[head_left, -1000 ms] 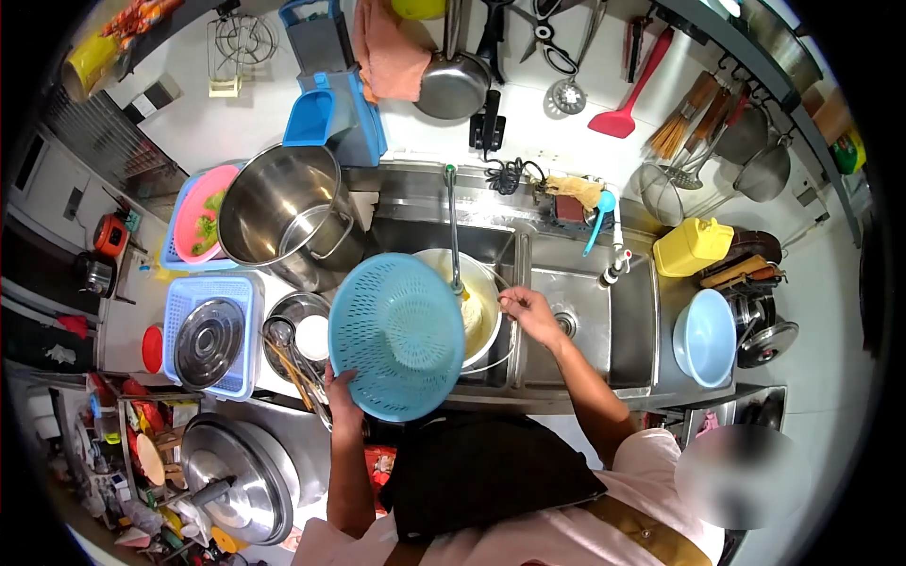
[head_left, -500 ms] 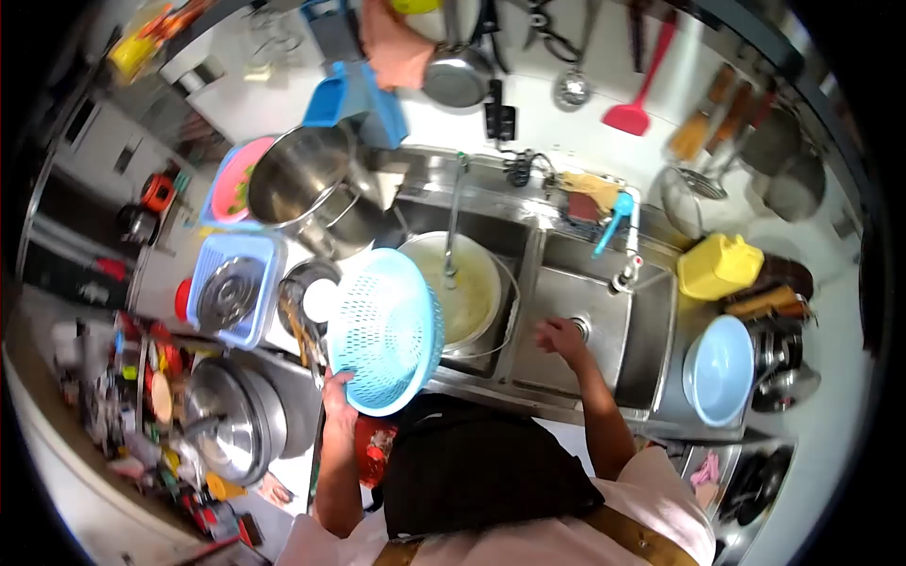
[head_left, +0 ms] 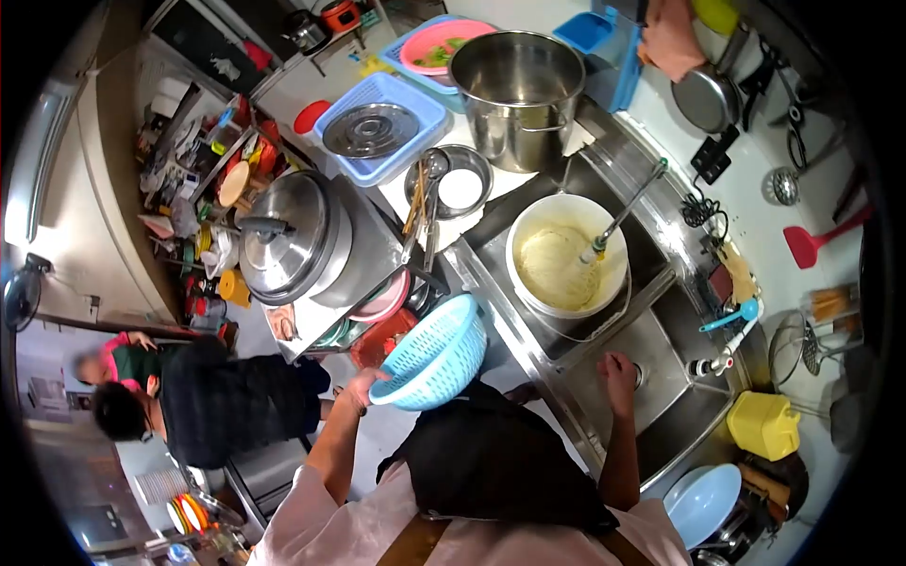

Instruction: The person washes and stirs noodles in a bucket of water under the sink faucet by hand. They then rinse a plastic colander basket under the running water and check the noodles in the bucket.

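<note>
My left hand (head_left: 364,386) grips the rim of a light blue plastic colander (head_left: 429,363), which hangs tilted beside the counter, in front of my dark apron. Over the right sink basin (head_left: 661,415), near its drain, is my right hand (head_left: 618,370); its fingers are curled in and nothing shows in them. A white bucket (head_left: 517,222) stands in the left basin, filled with cloudy, pale yellow contents. The end of a tap (head_left: 596,247) reaches over the bucket.
A tall steel pot (head_left: 519,132), a blue basket (head_left: 429,123) with a metal lid and a large lidded pot (head_left: 288,236) stand at the left. A yellow jug (head_left: 763,423) and a blue basin (head_left: 703,505) sit at the right. Two people (head_left: 226,401) are behind on the left.
The view has swung left, bringing two people into sight. The colander has moved away from the bucket, over the sink's left front side. My right hand stays over the right basin, fingers more curled.
</note>
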The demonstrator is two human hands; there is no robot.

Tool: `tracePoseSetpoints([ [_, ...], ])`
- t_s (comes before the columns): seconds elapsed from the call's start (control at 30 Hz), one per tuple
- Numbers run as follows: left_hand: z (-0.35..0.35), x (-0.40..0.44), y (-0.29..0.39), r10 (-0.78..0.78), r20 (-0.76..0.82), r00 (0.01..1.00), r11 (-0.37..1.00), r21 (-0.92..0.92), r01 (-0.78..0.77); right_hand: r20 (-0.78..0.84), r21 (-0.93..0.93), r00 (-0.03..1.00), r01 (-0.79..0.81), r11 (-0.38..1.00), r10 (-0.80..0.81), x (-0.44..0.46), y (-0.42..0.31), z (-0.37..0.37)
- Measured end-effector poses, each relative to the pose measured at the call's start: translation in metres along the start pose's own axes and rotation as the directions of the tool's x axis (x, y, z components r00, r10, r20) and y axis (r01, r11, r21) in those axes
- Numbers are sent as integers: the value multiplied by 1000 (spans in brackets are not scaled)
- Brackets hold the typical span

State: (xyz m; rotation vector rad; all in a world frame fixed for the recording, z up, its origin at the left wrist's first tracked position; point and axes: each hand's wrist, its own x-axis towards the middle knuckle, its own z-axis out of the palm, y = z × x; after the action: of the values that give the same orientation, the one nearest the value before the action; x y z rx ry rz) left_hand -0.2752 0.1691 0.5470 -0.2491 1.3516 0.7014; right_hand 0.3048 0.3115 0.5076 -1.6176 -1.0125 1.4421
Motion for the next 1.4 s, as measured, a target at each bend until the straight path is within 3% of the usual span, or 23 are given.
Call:
tracePoseSetpoints([
  [0.07,-47,39,-16,109,-94,990,988,-97,-118,-69,15,997,-16,1000,17,-2,-17,11],
  [0.17,-88,78,-25,104,-227,968,919,-349,-181,-9,50,999,49,998,-49,-1,-28,27],
  [0.3,-84,94,-24,175,-307,936,896,-343,-281,285,-230,952,-41,972,108,-12,-70,111],
  [0.4,-105,138,-32,210,-288,934,871,-378,-313,566,-334,787,-53,941,245,-10,-59,204],
  [0.47,-87,119,-20,214,-332,919,896,-309,-320,682,-449,632,-34,893,367,-3,-40,262],
  [0.53,-79,118,-15,261,-467,845,899,-203,-389,609,-426,582,-333,841,539,-11,-45,310],
  [0.57,-81,120,-13,379,-437,816,899,-35,-436,579,-410,530,-468,783,620,-13,-49,335],
  [0.6,-89,128,-15,487,-400,776,869,131,-478,596,-450,472,-474,757,650,-2,-29,351],
  [0.7,-91,153,-29,595,-512,619,796,273,-540,485,-462,460,-588,664,744,7,-22,386],
  [0.73,-98,168,-35,664,-499,557,741,341,-579,483,-413,515,-579,703,708,7,-26,390],
  [0.8,-97,157,-28,646,-440,624,760,299,-577,345,-448,596,-574,685,725,9,-24,403],
  [0.83,-92,135,-16,614,-350,708,789,235,-568,367,-444,596,-563,697,714,13,-9,399],
  [0.87,-92,132,-9,676,-277,683,731,140,-668,386,-435,600,-551,712,701,21,9,394],
  [0.93,-92,125,23,553,-251,795,821,1,-571,372,-388,621,-571,723,690,29,26,388],
  [1.03,-114,171,57,609,-370,702,779,111,-617,249,-394,681,-578,714,689,22,16,383],
  [1.07,-132,210,64,727,-299,618,685,264,-679,211,-402,701,-573,714,681,13,3,384],
  [1.1,-132,225,72,804,-369,467,557,193,-808,217,-415,711,-553,722,669,9,1,379],
  [1.13,-135,234,86,689,-414,594,701,173,-692,218,-412,694,-572,709,687,9,-1,377],
  [1.17,-157,304,79,694,-377,613,693,120,-711,200,-402,679,-601,691,707,3,-5,371],
  [1.2,-155,295,100,498,-436,750,867,261,-424,177,-388,668,-628,675,723,-2,-10,362],
  [1.27,-152,371,96,688,-625,367,721,533,-443,195,-403,695,-587,702,692,-9,-12,352],
  [1.33,-149,366,123,591,-696,408,790,398,-466,248,-415,743,-498,761,621,-21,-26,358],
  [1.4,-145,360,142,543,-724,425,810,318,-493,199,-475,735,-506,720,648,-20,-25,354],
])
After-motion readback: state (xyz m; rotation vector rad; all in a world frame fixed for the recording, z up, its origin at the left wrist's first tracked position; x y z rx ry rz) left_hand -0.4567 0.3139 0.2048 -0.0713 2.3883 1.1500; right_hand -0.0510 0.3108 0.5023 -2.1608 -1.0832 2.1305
